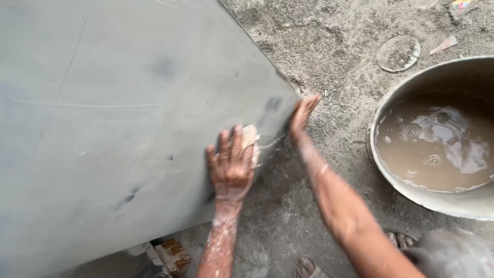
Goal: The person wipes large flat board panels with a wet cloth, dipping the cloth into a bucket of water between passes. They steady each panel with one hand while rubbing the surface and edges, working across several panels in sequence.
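- The left hand (230, 163) lies palm down on the large smooth grey slab (118, 118), near its lower right edge, fingers spread and pointing up the surface, wrist and forearm streaked with white residue.
- Under its fingers it presses a small pale sanding pad (251, 139), of which only one corner pokes out past the fingertips; the hand is closed down on the pad rather than curled round it.
- The right hand (302, 116) reaches forward on a nearly straight forearm, fingers together and extended, flat against the slab's right corner edge; it is open and holds nothing.
- The slab slants across the left of the view and is cut off by the top, left and bottom borders.
- To the right, well apart from both hands, a round metal basin of muddy water (383, 170) stands on the sandy dirt ground (329, 46); the frame crops its right side.
- Toes (304, 266) show at the bottom edge, partly hidden by the right forearm.
- Whether the pad is sponge or abrasive block is unclear.
- A rusty orange-brown block (174, 255) peeps from under the slab's lower edge, mostly hidden.
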